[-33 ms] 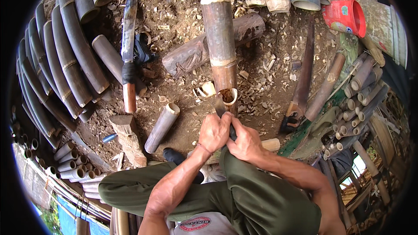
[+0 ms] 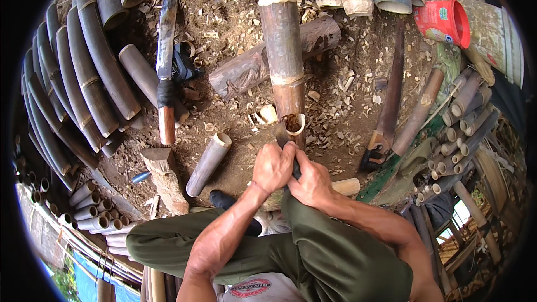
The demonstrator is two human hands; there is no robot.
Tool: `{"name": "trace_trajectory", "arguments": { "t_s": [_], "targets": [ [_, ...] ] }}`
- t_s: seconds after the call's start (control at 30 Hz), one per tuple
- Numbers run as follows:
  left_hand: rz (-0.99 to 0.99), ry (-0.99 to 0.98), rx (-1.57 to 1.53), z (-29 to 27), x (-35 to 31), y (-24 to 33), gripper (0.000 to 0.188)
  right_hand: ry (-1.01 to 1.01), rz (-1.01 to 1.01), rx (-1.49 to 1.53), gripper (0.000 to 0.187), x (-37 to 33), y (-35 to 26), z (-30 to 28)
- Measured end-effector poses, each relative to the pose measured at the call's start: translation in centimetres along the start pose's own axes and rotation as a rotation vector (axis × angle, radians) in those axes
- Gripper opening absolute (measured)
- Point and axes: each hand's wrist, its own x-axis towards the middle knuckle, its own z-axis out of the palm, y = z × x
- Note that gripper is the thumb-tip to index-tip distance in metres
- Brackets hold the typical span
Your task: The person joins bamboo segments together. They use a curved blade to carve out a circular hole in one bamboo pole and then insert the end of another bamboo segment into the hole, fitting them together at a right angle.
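Observation:
A thick brown bamboo tube (image 2: pixel 282 39) lies in front of me, pointing away, its near open end cut hollow with a pale rim. The dark blade of a knife (image 2: pixel 282 134) touches the left side of that rim. Both fists meet on the knife just below the opening. My left hand (image 2: pixel 272 166) is closed around it at the base of the blade, thumb toward the tube. Wrapped around the dark handle is my right hand (image 2: pixel 311 180), resting by my raised knee. The fingers hide most of the handle.
Under the tube lies a log (image 2: pixel 240 72) crosswise. A machete (image 2: pixel 165 67) lies to the left, a handsaw (image 2: pixel 390 100) to the right. A short bamboo piece (image 2: pixel 208 165) and wooden block (image 2: pixel 166 182) sit near my leg. Bamboo stacks flank both sides; a red bucket (image 2: pixel 439 22) lies far right.
Both hands have shifted very slightly up toward the tube, with the knife still at its rim. The tube and surroundings look the same.

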Motion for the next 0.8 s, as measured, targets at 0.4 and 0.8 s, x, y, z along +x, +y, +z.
{"name": "trace_trajectory", "arguments": {
  "t_s": [0.4,0.8],
  "targets": [
    [-0.171,0.013,-0.995,3.0,0.5,6.0,0.039,-0.087,-0.378,-0.741,0.034,3.2,-2.1,-11.5],
    [-0.212,-0.239,-1.549,1.5,-2.2,4.4,0.071,-0.456,-0.565,-1.174,0.014,9.1,-10.3,-11.8]
  ]
}}
